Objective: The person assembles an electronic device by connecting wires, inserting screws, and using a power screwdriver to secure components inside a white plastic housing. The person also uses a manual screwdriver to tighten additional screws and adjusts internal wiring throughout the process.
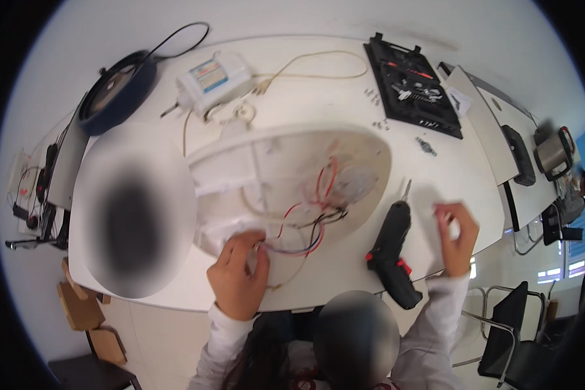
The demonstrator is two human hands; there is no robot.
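- White walls bend around a white table [318, 97], with a black-seated chair [510, 318] at the right and a second table carrying one metallic kettle [554, 156] beyond.
- Both forearms, in pale sleeves, come up from the lower edge, well apart.
- Left hand [239, 273]: back uppermost, fingers bent over the near edge of the shell, thumb and forefinger pinching a bundle of wires [292, 251].
- Right hand [456, 237]: raised to the right of the drill and apart from it, fingers curled, thumb and forefinger tips close together; I cannot tell whether they grasp anything small.
- One white shell [292, 169] lies open side up at the middle of the table, its left part behind a blurred oval.
- One black-and-red power drill [393, 247] lies between the shell and the right hand, bit pointing away from the person.
- One watch-like object [426, 146] lies beyond the drill; small metal pieces [374, 97] lie in two loose groups beside the tool case, too small to count surely.
- One white boxy device [216, 78] with a pale cord and one dark blue round piece [117, 91] stand at the far left.
- Inside the shell: red, black and blue wires, and one clear round part [357, 182] toward its right end.
- Inside the open black tool case [396, 107]: silvery tools, something red, and a row of small bright pieces along the near edge.
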